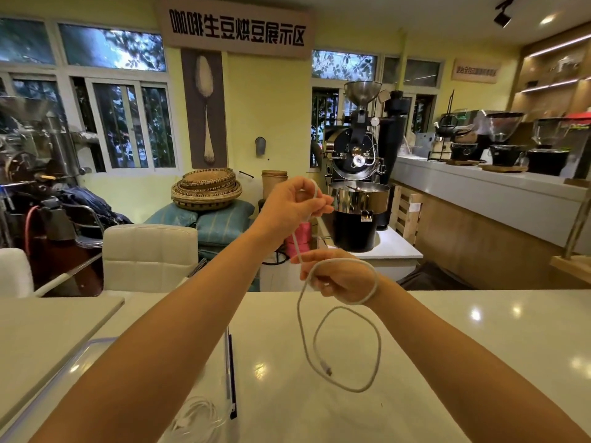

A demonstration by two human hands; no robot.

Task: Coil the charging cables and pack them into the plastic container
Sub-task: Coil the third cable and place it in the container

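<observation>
- The cable (379, 346) is held up over the bench (479, 362). One stretch is pinched in the left hand (292, 204) fingers (323, 208), and a turn is wrapped round the right hand (340, 279), whose fingers are curled onto it.
- The rest is seen hanging in a loose loop, with the plug (327, 371) free just above the bench.
- It looks light, thin and floppy, maybe a bit springy. Loops could slip unless the bundle gets pinched where the turns cross, and the plug is better not yanked.
- The container (228, 362) is spotted bottom left, with a second cable (195, 414) apparently coiled inside.
- The wall sign (236, 30) can be read: "咖啡生豆烘豆展示区". The smaller sign (476, 71) is too blurred, and no brand can be made out on the cable.
</observation>
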